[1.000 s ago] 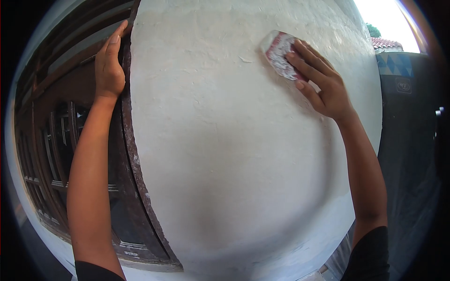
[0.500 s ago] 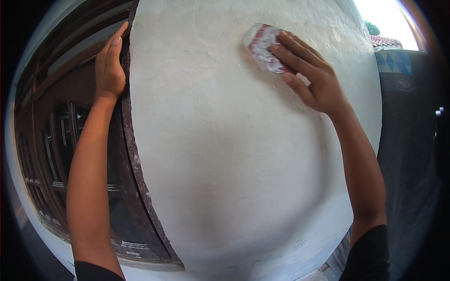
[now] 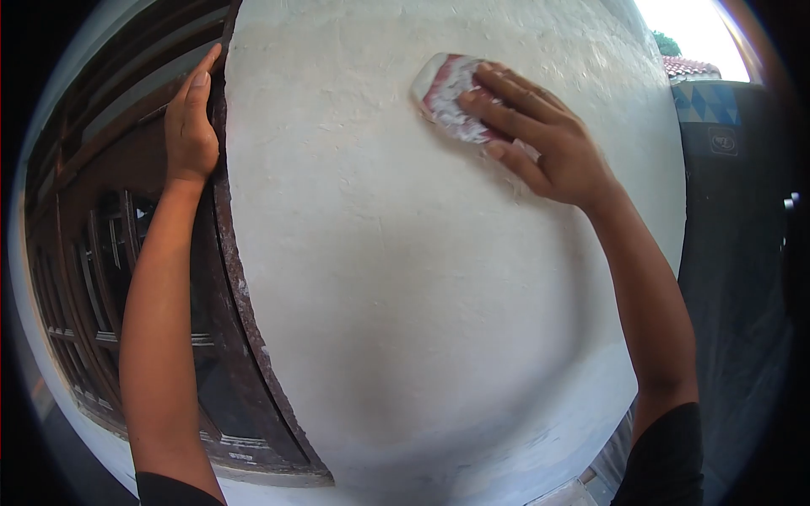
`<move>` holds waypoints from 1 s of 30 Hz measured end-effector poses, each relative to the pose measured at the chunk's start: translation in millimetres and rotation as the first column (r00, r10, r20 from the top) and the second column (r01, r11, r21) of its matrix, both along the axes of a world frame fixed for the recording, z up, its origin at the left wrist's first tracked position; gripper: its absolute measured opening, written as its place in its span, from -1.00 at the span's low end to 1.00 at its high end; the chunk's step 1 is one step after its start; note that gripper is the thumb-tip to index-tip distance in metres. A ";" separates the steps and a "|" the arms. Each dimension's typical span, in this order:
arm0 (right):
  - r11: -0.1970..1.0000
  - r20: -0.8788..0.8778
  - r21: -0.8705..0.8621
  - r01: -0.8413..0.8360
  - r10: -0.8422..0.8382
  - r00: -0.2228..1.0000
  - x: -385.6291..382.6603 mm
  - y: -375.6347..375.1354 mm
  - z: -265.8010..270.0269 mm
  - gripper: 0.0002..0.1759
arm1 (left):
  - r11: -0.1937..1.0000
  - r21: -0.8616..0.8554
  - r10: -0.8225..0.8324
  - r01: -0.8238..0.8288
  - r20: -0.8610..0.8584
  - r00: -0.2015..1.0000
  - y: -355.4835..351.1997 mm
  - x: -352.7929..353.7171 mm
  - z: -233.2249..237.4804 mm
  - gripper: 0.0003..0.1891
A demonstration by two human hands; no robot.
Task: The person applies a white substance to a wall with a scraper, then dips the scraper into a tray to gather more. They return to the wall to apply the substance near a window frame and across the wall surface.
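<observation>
A reddish, white-smeared piece of sandpaper (image 3: 460, 101) lies against the upper part of a pale plastered wall (image 3: 405, 278). Over its right side my right hand (image 3: 536, 135) presses with the fingers extended, keeping it on the wall. My left hand (image 3: 192, 126) is raised at the wall's left edge. Its fingers are stretched upward, and it rests along the dark wooden frame (image 3: 224, 194) with nothing in it. The underside of the sandpaper is hidden.
Left of the wall are brown wooden shutters with glass panes (image 3: 110, 244). On the right stands a dark panel (image 3: 734, 219) with a blue-and-white patterned strip. A tiled roof (image 3: 690, 67) shows beyond. The wall surface has small bumps and ridges.
My right hand and the sandpaper have moved left and slightly down across the wall. My left hand stays at the frame; the view has shifted slightly.
</observation>
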State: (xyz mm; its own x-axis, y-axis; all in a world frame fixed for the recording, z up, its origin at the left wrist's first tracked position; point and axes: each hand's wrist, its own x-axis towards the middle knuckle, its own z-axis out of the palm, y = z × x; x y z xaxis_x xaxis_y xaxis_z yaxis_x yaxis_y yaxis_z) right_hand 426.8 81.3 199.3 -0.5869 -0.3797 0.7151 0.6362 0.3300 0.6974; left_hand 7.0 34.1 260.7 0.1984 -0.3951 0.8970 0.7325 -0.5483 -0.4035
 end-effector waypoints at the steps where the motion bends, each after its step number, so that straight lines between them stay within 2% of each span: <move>1: 0.999 0.025 -0.013 0.034 -0.034 0.999 -3.7 -1.3 -5.0 -0.57 | 1.000 0.000 0.000 0.000 -0.003 1.000 0.0 0.1 0.3 -0.39; 6: 0.997 0.036 -0.024 0.072 -0.072 0.997 30.0 12.4 -21.5 -0.58 | 1.000 -0.015 0.017 -0.017 0.010 1.000 -2.0 6.1 -2.7 -0.40; 8: 0.999 -0.036 0.024 -0.030 0.031 0.999 34.6 11.2 -16.5 -0.59 | 0.999 -0.012 0.030 -0.030 0.015 0.999 -2.6 4.4 -2.8 -0.40; 10: 0.996 -0.027 0.035 -0.078 0.079 0.997 21.2 7.8 -9.3 -0.59 | 0.999 -0.012 0.040 -0.040 0.010 0.999 -1.9 5.2 -1.6 -0.40; 13: 0.999 0.011 0.023 0.033 -0.033 0.999 -5.1 -2.5 -7.8 -0.55 | 1.000 -0.006 0.025 -0.025 -0.007 1.000 -1.3 2.7 -0.9 -0.40; 16: 0.994 0.080 -0.009 0.107 -0.106 0.991 6.8 2.9 -19.0 -0.54 | 0.999 -0.010 0.036 -0.036 -0.022 0.999 -0.6 0.9 0.0 -0.40; 18: 0.996 0.076 -0.016 0.085 -0.084 0.994 29.6 14.8 -23.4 -0.54 | 0.999 0.007 0.039 -0.039 -0.030 0.999 0.4 0.2 0.4 -0.41; 20: 0.999 -0.020 -0.016 -0.029 0.028 0.999 40.8 17.0 -18.9 -0.53 | 0.999 -0.003 0.032 -0.032 -0.014 0.999 -0.5 2.1 -0.9 -0.41; 24: 0.990 -0.140 -0.042 -0.138 0.131 0.981 12.8 10.6 1.9 -0.56 | 1.000 -0.020 0.006 -0.006 -0.004 1.000 0.1 3.6 -1.4 -0.40; 28: 0.997 -0.084 -0.057 0.042 -0.047 0.995 1.1 11.4 1.8 -0.56 | 0.999 -0.024 0.022 -0.022 -0.012 1.000 -0.7 1.9 -0.6 -0.40; 30: 0.999 -0.072 -0.045 0.031 -0.034 0.997 16.8 15.1 -8.0 -0.57 | 0.999 -0.008 0.031 -0.032 -0.022 0.999 0.9 -1.0 0.4 -0.40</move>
State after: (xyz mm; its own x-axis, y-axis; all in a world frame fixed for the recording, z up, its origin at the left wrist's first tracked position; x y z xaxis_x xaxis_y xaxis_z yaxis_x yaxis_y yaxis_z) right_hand 443.6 96.4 191.4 -0.5441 -0.3285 0.7720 0.6960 0.3372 0.6340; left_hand 6.0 35.1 261.1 0.2304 -0.3811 0.8954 0.7404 -0.5284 -0.4154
